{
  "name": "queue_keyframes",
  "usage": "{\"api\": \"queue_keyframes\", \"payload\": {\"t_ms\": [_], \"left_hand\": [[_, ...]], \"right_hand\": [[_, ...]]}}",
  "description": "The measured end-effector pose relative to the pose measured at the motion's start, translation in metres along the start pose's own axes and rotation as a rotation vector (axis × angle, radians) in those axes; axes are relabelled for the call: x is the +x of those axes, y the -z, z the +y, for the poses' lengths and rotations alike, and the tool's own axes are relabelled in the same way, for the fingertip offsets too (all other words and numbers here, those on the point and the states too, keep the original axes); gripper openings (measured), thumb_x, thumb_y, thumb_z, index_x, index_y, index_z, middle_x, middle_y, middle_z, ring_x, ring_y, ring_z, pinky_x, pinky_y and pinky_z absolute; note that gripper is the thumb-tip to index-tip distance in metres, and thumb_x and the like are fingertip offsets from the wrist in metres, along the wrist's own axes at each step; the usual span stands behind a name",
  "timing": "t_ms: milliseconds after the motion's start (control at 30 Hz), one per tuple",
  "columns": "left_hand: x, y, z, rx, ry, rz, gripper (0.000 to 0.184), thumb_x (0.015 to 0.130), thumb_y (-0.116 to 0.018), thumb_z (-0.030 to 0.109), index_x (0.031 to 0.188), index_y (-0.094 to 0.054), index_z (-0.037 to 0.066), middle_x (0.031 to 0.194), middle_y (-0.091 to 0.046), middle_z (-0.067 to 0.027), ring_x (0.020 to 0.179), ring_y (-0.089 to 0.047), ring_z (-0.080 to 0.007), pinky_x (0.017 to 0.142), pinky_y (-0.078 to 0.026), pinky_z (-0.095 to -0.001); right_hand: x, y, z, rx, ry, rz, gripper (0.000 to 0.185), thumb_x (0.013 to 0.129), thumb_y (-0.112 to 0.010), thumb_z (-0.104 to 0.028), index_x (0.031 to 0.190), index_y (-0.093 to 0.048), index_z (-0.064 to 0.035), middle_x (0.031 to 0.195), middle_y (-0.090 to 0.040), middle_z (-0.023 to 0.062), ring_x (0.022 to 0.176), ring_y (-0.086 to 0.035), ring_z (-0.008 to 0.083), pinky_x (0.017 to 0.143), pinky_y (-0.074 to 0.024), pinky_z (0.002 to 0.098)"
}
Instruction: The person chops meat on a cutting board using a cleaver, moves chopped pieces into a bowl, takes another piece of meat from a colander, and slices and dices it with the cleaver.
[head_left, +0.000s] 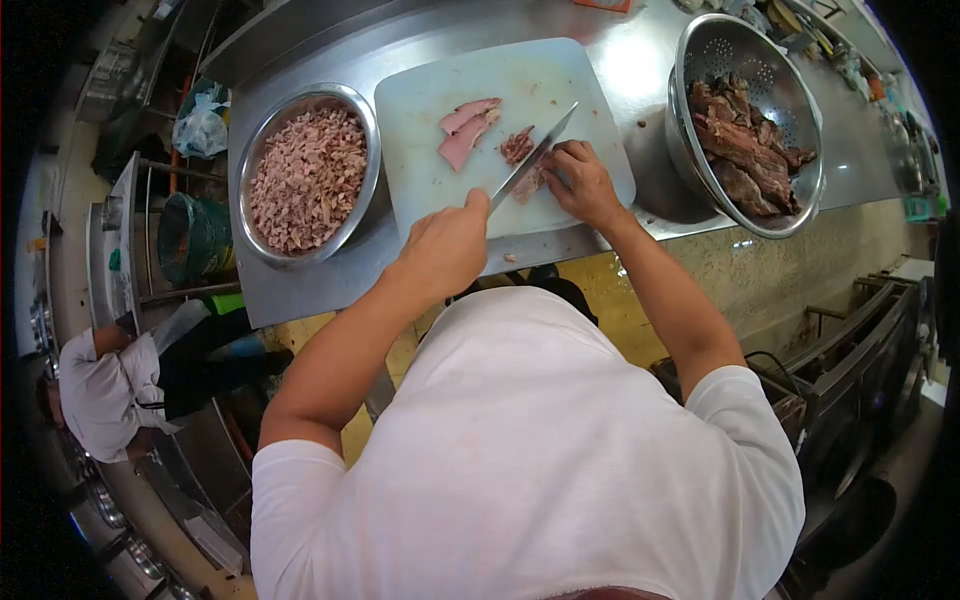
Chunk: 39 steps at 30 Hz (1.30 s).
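Observation:
My left hand [445, 245] is wrapped round the handle of a knife [548, 142], whose blade slants up and right across a pale cutting board [430, 95]. Fingers bent, my right hand [585, 182] presses a piece of meat [525, 188] to the board close beside the blade. Part of that piece is hidden by the fingers. Just left of the blade lies a small heap of chopped meat [516, 146]. Larger pink meat slices [466, 136] rest farther left on the board.
Left of the board, a steel bowl [375, 150] is full of diced meat [308, 180]. At right, a steel colander [683, 135] holds dark cooked meat strips [745, 150]. All stand on a steel table [650, 75]. Another person [105, 385] is at far left.

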<state>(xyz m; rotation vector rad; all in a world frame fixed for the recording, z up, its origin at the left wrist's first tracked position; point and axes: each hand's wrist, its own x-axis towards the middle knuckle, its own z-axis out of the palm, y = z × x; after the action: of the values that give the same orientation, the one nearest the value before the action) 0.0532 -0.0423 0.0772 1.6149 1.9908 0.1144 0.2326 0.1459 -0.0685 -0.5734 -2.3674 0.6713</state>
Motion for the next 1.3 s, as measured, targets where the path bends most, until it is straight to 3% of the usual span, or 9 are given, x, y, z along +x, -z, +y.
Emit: {"api": "queue_keyframes", "payload": {"t_ms": [267, 467, 733, 967, 1067, 1167, 1233, 1267, 1300], "left_hand": [[0.046, -0.036, 0.003, -0.023, 0.051, 0.113, 0.015, 0.096, -0.054, 0.006, 0.104, -0.046, -0.003, 0.086, -0.068, -0.0323, 0.087, -0.068, -0.0528, 0.079, -0.050, -0.0606], [0.003, -0.006, 0.019, -0.038, 0.119, -0.036, 0.015, 0.099, -0.054, 0.009, 0.106, -0.046, -0.002, 0.085, -0.068, -0.0323, 0.086, -0.067, -0.0529, 0.080, -0.049, -0.0620], [0.053, -0.037, 0.016, -0.044, 0.031, 0.127, 0.020, 0.104, -0.052, 0.017, 0.106, -0.046, -0.002, 0.085, -0.067, -0.0329, 0.085, -0.066, -0.0542, 0.081, -0.048, -0.0625], [0.026, -0.028, 0.034, 0.003, 0.182, -0.023, 0.020, 0.104, -0.052, 0.018, 0.105, -0.045, -0.001, 0.083, -0.066, -0.0327, 0.083, -0.064, -0.0547, 0.078, -0.048, -0.0621], [0.054, -0.048, 0.024, -0.072, 0.157, 0.078, 0.020, 0.105, -0.052, 0.019, 0.107, -0.047, -0.001, 0.086, -0.067, -0.0319, 0.085, -0.064, -0.0547, 0.079, -0.049, -0.0615], [0.052, -0.029, 0.015, -0.120, 0.071, 0.151, 0.023, 0.105, -0.053, 0.021, 0.103, -0.047, -0.002, 0.081, -0.067, -0.0262, 0.072, -0.068, -0.0458, 0.072, -0.052, -0.0566], [0.025, -0.006, 0.012, -0.351, 0.100, 0.216, 0.027, 0.104, -0.055, 0.022, 0.096, -0.045, -0.003, 0.073, -0.064, -0.0174, 0.058, -0.067, -0.0314, 0.059, -0.053, -0.0473], [0.014, -0.002, 0.005, -0.356, 0.114, 0.287, 0.026, 0.104, -0.056, 0.020, 0.094, -0.045, -0.001, 0.068, -0.058, -0.0097, 0.050, -0.060, -0.0193, 0.049, -0.048, -0.0385], [0.007, 0.006, 0.000, -0.354, 0.115, 0.294, 0.026, 0.104, -0.056, 0.020, 0.094, -0.045, -0.001, 0.068, -0.058, -0.0097, 0.050, -0.060, -0.0193, 0.049, -0.048, -0.0385]], "right_hand": [[0.001, 0.000, 0.005, 0.011, 0.048, -0.024, 0.017, 0.083, -0.076, -0.005, 0.099, -0.072, -0.0065, 0.103, -0.066, 0.0133, 0.102, -0.061, 0.0367, 0.088, -0.0535, 0.0449], [-0.002, 0.006, 0.006, 0.101, -0.017, 0.078, 0.019, 0.081, -0.078, -0.006, 0.099, -0.072, -0.0065, 0.100, -0.066, 0.0115, 0.101, -0.062, 0.0360, 0.087, -0.0537, 0.0447], [-0.001, 0.009, 0.015, 0.107, 0.035, 0.000, 0.016, 0.082, -0.077, -0.005, 0.097, -0.072, -0.0060, 0.099, -0.066, 0.0118, 0.098, -0.062, 0.0352, 0.085, -0.0535, 0.0444], [-0.004, 0.014, 0.025, 0.126, 0.054, -0.025, 0.015, 0.083, -0.076, -0.004, 0.098, -0.072, -0.0049, 0.098, -0.066, 0.0119, 0.096, -0.062, 0.0354, 0.083, -0.0534, 0.0445], [-0.006, 0.014, 0.025, 0.117, 0.056, -0.052, 0.014, 0.083, -0.076, -0.004, 0.096, -0.072, -0.0040, 0.096, -0.066, 0.0118, 0.097, -0.062, 0.0358, 0.084, -0.0537, 0.0441], [0.002, 0.015, 0.029, 0.096, 0.098, -0.070, 0.024, 0.081, -0.078, -0.005, 0.104, -0.071, -0.0055, 0.102, -0.065, 0.0119, 0.099, -0.062, 0.0363, 0.085, -0.0535, 0.0434], [0.005, 0.020, 0.023, 0.114, 0.028, -0.144, 0.050, 0.079, -0.082, -0.010, 0.126, -0.065, -0.0101, 0.124, -0.064, 0.0126, 0.114, -0.059, 0.0388, 0.096, -0.0512, 0.0452], [0.013, 0.023, 0.021, 0.115, 0.037, -0.141, 0.050, 0.079, -0.082, -0.010, 0.126, -0.065, -0.0101, 0.124, -0.064, 0.0126, 0.114, -0.059, 0.0388, 0.096, -0.0512, 0.0452], [0.023, 0.026, 0.018, 0.051, 0.103, -0.198, 0.062, 0.078, -0.083, -0.014, 0.136, -0.059, -0.0123, 0.135, -0.059, 0.0131, 0.122, -0.055, 0.0409, 0.102, -0.0477, 0.0479]]}}
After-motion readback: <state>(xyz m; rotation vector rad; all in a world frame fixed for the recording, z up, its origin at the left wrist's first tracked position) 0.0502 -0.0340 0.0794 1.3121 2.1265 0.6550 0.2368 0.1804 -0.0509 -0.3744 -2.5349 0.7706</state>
